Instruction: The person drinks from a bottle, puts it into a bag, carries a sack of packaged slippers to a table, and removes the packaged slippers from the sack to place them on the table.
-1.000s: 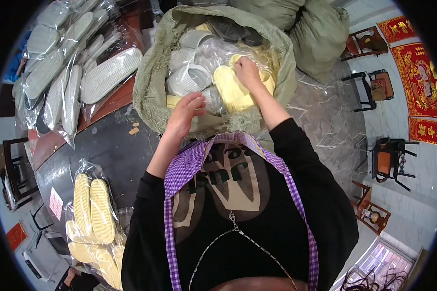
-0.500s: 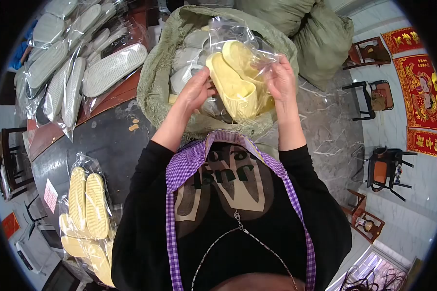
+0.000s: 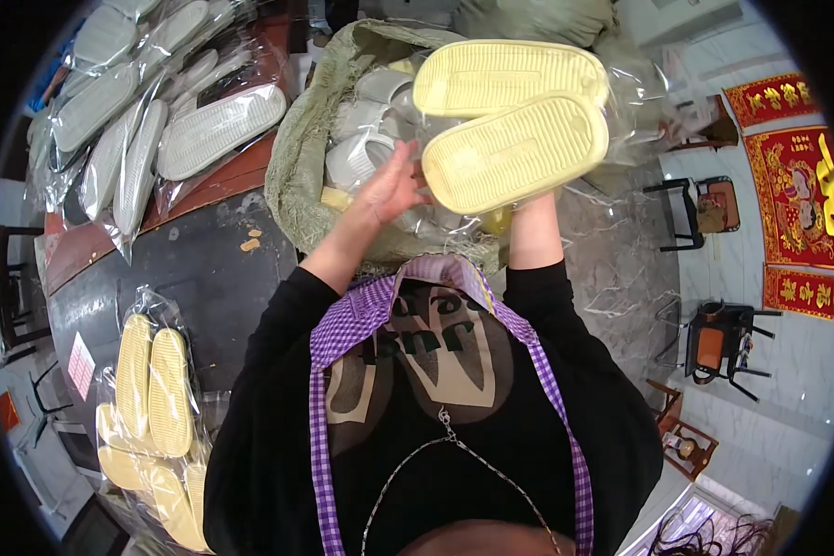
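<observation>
A pair of pale yellow slippers [image 3: 514, 153] in a clear plastic bag [image 3: 639, 97] is held over the open woven sack [image 3: 296, 153], ribbed soles facing me. My right hand [image 3: 539, 206] is behind and under the pair, bearing it; its fingers are hidden by the soles. Close to the toe or heel end on the left, my left hand [image 3: 391, 187] has its fingers apart and holds nothing. Several grey-white slippers [image 3: 361, 157] in plastic lie inside the sack, just beyond my left hand.
Bagged white slippers [image 3: 222, 132] are piled on a red-brown board [image 3: 218, 199] at the left. Bagged yellow slippers [image 3: 150, 380] lie on the dark table [image 3: 185, 269] near a printed paper slip [image 3: 82, 366]. Chairs [image 3: 713, 338] stand along the right wall.
The yellow slippers have been turned so their soles face me, and shifted to the right. My right hand has gone behind them; my left hand has come away from their side.
</observation>
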The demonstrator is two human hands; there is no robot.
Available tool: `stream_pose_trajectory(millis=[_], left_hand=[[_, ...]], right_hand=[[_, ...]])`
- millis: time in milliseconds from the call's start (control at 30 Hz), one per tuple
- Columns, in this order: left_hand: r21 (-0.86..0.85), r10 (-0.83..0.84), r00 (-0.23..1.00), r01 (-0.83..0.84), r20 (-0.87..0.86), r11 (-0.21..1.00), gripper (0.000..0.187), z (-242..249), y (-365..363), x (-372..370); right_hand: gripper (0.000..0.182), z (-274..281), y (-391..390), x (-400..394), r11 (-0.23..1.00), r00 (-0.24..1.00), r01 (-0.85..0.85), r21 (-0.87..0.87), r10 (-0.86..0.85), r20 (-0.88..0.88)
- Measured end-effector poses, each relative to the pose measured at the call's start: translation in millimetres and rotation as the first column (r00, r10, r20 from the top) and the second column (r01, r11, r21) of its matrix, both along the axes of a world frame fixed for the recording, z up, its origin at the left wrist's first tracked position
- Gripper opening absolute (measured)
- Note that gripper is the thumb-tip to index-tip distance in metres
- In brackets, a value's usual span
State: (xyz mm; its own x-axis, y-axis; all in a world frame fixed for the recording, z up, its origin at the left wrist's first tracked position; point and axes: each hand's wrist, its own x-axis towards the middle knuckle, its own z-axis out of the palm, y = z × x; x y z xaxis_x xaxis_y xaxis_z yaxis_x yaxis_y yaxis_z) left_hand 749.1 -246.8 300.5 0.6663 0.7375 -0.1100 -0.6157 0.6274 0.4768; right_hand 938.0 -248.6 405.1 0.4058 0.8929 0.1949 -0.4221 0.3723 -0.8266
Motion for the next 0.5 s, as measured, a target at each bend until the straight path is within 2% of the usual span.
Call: stream_pose_trajectory(millis=[67, 100, 167, 233, 333, 433, 500], left_hand=[[-0.062, 0.135, 0.948, -0.122, 0.287, 0.991, 0.072, 10, -8, 9], [-0.183, 0.218, 0.954, -0.182, 0.204, 0.966, 0.056, 15, -8, 3], [-0.032, 0.323, 0.941, -0.328, -0.097, 0.944, 0.047, 15, 4, -10], [0.134, 0.471, 0.823, -0.453, -0.316, 0.882, 0.032, 31, 6, -21], [0.454, 0.627, 0.676, -0.453, -0.387, 0.767, 0.033, 44, 3, -41], [0.338, 0.554, 0.678, -0.439, -0.483, 0.832, 0.031, 59, -5, -55], [0.374, 0.585, 0.686, -0.454, -0.433, 0.809, 0.030, 46, -3, -61]], right_hand=[[0.030, -11, 7, -4, 0.997, 0.995, -0.069, -0.028, 0.067, -0.068], [0.030, -19, 9, -6, 0.994, 0.991, -0.099, -0.053, 0.093, -0.095], [0.030, -32, 11, -14, 0.986, 0.980, -0.146, -0.080, 0.133, -0.150], [0.031, -43, 9, -23, 0.977, 0.968, -0.183, -0.108, 0.161, -0.190], [0.031, -50, 6, -36, 0.964, 0.954, -0.226, -0.139, 0.191, -0.229], [0.031, -50, 16, -43, 0.959, 0.957, -0.234, -0.158, 0.199, -0.210], [0.031, -54, 19, -48, 0.953, 0.955, -0.246, -0.176, 0.208, -0.210]])
